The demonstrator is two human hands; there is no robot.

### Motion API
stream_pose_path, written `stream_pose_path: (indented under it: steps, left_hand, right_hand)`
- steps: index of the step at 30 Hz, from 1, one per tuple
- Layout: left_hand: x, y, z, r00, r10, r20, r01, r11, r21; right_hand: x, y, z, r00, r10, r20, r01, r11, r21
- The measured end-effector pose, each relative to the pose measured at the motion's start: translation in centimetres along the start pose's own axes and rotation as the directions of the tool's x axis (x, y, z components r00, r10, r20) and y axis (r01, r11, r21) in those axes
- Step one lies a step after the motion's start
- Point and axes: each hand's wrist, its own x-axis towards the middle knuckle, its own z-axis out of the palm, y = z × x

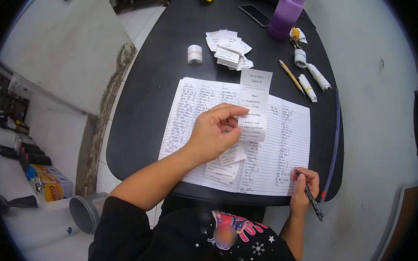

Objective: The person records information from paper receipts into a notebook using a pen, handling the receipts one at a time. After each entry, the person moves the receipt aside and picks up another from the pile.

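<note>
My left hand (218, 130) is closed, pinching the left edge of a printed paper receipt (256, 93) above an open lined notebook (293, 127). The receipt reads "Table 3" near its top, with a list of items below. Handwritten columns fill much of the notebook's pages. Under my left hand, several small receipt slips (224, 169) lie on the notebook near its fold. At the notebook's lower right corner, my right hand (306, 189) is closed around a black pen (313, 202), which slants down past the table edge.
On the black table (147, 110) are a pile of receipts (229, 50), a small paper roll (195, 54), a phone (254, 15), a purple bottle (287, 10), a wooden pen (290, 75) and several rolled papers (318, 76). A grey bin (89, 212) stands at the left.
</note>
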Motion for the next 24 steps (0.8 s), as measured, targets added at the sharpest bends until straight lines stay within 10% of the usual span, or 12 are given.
stream_pose_path:
  steps: [24]
  left_hand:
    - [0.06, -0.04, -0.01, 0.999, -0.032, 0.012, 0.032, 0.999, -0.022]
  right_hand:
    - [-0.02, -0.63, 0.26, 1.000, 0.007, 0.007, -0.007, 1.000, 0.002]
